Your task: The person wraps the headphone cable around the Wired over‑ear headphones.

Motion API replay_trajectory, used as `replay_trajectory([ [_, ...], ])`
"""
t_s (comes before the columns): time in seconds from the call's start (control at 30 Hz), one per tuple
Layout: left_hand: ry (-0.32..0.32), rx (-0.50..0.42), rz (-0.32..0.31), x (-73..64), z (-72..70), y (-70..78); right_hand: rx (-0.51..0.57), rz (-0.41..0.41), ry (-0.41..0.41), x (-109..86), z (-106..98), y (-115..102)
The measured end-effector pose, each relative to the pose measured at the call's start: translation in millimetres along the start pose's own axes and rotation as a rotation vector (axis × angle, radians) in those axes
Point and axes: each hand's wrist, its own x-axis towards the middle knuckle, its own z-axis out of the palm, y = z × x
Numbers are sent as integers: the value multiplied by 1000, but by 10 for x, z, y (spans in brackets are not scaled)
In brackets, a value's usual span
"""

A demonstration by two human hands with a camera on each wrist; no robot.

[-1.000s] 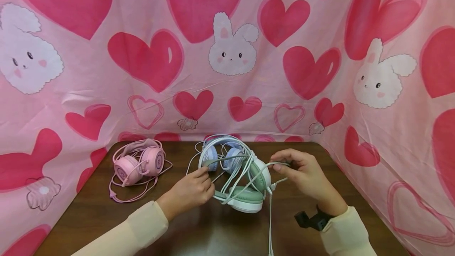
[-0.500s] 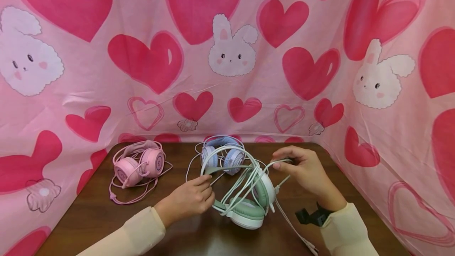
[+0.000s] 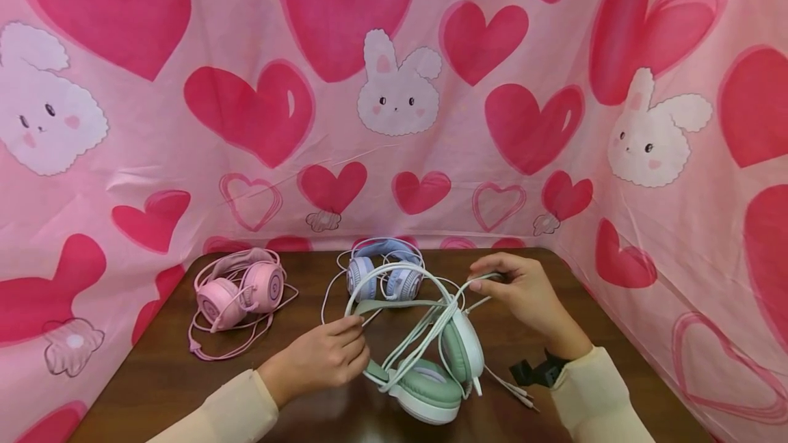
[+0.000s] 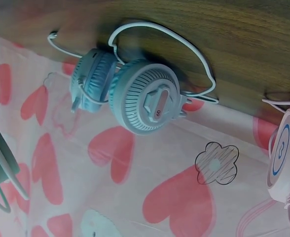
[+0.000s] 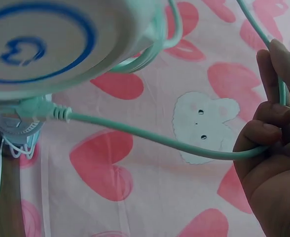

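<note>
My left hand (image 3: 320, 357) grips the headband of the mint green and white headphones (image 3: 431, 410) in the head view, holding them tilted over the table. Loops of their pale green cable (image 5: 155, 139) run across the headband and ear cups. To the right, my right hand (image 3: 523, 299) pinches a length of this cable between thumb and fingers. In the right wrist view, the cable also passes through the curled lower fingers (image 5: 261, 133). The cable's plug ends (image 3: 523, 396) dangle below the right hand. Part of the headband is hidden behind my left fingers.
Blue headphones (image 3: 403, 284) stand at the table's back middle, directly behind the green pair. Pink headphones (image 3: 267, 287) with their cable lie at the back left. A pink heart-and-bunny cloth (image 3: 400, 149) walls the brown table (image 3: 178, 388) at the back and sides.
The green headphones have come down and nearer, uncovering more of the blue pair. The dangling plug ends have swung to the right. My right hand keeps its pinch on the cable.
</note>
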Motion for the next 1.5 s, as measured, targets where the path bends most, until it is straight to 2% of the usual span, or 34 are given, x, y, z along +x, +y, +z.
replay_trajectory([
  [0.13,33,-9,-1,-3,-15,9,-1,-6,-3,14,2,58],
  [0.53,58,18,14,15,-95,-43,17,28,-9,24,-2,204],
  [0.9,111,33,41,163,-310,-173,33,35,-8,31,-2,257],
  [1.07,122,27,41,145,-278,-151,68,52,-17,40,25,293],
  [1.17,150,21,38,141,-251,-142,59,57,-21,37,39,306],
  [1.3,192,9,37,132,-206,-124,74,18,-37,36,52,381],
  [1.5,211,9,22,131,-182,-93,259,-128,-134,51,113,562],
])
